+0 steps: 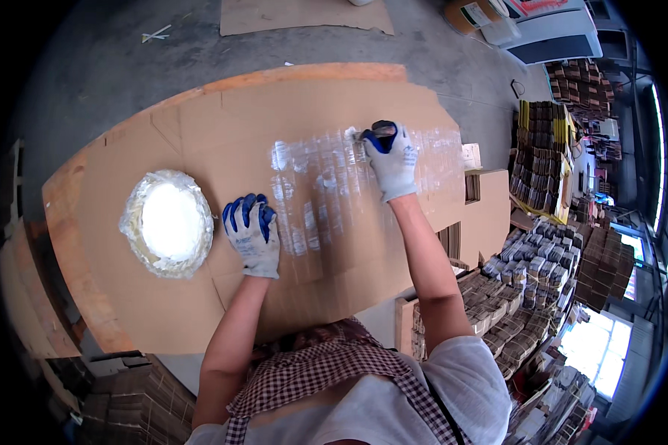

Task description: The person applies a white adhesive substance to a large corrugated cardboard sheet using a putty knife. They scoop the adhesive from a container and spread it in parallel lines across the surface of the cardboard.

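White paste lies in streaks over a row of narrow brown cardboard pieces (326, 194), laid side by side on a large cardboard sheet (223, 133). At their far edge, my right hand (390, 159), in a white glove with blue fingers, is closed around what looks like a brush (361, 138); its handle is mostly hidden in my grip. My left hand (254, 233), gloved alike, rests on the sheet beside the left end of the row. Its fingers are apart and slightly bent, with nothing in them. Left of it stands a plastic-lined round container (131, 222) of bright white paste.
A wooden board edge (70, 245) shows under the sheet. To the right are cut cardboard pieces (490, 211) and bundled stacks of cardboard (539, 156). A brown drum (471, 15) stands at the far right. Another flat cardboard sheet (304, 16) lies on the concrete floor beyond.
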Action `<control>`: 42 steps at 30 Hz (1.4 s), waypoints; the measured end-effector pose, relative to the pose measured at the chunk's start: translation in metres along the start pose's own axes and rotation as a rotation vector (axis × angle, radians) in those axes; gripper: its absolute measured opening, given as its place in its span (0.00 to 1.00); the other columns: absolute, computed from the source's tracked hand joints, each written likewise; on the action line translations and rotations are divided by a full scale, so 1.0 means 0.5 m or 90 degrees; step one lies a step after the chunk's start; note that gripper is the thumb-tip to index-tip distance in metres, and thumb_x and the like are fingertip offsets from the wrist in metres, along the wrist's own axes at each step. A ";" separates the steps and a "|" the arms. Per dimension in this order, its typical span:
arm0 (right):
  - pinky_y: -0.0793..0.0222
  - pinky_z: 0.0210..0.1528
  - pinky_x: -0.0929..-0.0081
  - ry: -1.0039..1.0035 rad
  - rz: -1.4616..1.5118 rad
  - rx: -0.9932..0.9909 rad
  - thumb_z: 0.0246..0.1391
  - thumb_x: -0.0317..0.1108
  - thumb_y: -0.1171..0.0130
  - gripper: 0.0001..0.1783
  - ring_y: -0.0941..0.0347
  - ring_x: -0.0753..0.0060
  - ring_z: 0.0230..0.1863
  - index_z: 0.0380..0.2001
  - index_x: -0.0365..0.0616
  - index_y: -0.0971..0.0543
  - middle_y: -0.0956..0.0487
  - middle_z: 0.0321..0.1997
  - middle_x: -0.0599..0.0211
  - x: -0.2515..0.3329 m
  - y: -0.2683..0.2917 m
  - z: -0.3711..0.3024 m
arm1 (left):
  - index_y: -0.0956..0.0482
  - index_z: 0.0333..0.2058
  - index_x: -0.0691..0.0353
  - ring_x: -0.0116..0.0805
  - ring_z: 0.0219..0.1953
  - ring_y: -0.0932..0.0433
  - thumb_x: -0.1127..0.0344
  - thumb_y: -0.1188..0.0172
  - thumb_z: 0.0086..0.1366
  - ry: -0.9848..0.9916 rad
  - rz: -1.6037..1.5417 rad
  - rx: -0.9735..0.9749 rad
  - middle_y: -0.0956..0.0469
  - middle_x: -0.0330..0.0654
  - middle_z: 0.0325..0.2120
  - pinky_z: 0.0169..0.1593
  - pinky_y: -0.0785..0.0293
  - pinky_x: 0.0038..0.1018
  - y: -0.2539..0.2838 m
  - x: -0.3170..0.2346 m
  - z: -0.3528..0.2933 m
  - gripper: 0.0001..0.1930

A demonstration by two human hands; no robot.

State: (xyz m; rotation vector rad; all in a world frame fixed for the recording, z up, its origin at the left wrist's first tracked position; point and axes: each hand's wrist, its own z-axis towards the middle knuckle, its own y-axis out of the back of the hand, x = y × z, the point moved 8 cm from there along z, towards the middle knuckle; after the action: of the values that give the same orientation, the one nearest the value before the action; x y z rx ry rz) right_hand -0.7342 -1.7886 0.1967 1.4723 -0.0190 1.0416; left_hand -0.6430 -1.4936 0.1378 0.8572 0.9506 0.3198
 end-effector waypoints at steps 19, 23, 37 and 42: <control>0.28 0.43 0.60 0.002 -0.039 0.042 0.47 0.40 0.30 0.22 0.24 0.47 0.41 0.42 0.44 0.24 0.22 0.40 0.53 -0.010 0.017 -0.109 | 0.20 0.43 0.56 0.47 0.55 0.31 0.63 0.40 0.59 0.000 0.001 -0.004 0.24 0.41 0.49 0.60 0.39 0.45 -0.006 0.001 -0.003 0.13; 0.28 0.42 0.58 -0.128 -0.148 -0.035 0.48 0.40 0.32 0.20 0.24 0.45 0.41 0.42 0.44 0.24 0.23 0.41 0.51 -0.128 0.070 -0.055 | 0.21 0.43 0.56 0.48 0.55 0.31 0.60 0.40 0.58 0.004 0.011 0.001 0.25 0.42 0.49 0.61 0.39 0.48 -0.006 0.005 -0.006 0.15; 0.27 0.38 0.57 -0.093 -0.124 -0.029 0.49 0.41 0.33 0.17 0.24 0.46 0.38 0.40 0.48 0.24 0.23 0.41 0.55 -0.082 0.093 -0.090 | 0.21 0.44 0.55 0.48 0.54 0.31 0.60 0.40 0.58 -0.003 0.023 -0.001 0.25 0.41 0.49 0.60 0.39 0.47 -0.008 0.013 -0.009 0.15; 0.27 0.40 0.58 0.039 -0.134 0.010 0.48 0.42 0.32 0.20 0.23 0.48 0.41 0.42 0.49 0.25 0.23 0.43 0.58 -0.094 0.063 -0.201 | 0.20 0.42 0.55 0.48 0.53 0.30 0.62 0.39 0.57 -0.010 0.019 -0.013 0.24 0.41 0.48 0.59 0.37 0.46 -0.008 -0.003 -0.001 0.14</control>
State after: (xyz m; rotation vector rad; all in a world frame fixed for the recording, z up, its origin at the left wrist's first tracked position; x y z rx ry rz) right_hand -0.8373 -1.7410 0.1754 1.4212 0.1848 0.9165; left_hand -0.6449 -1.4966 0.1354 0.8542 0.9196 0.3484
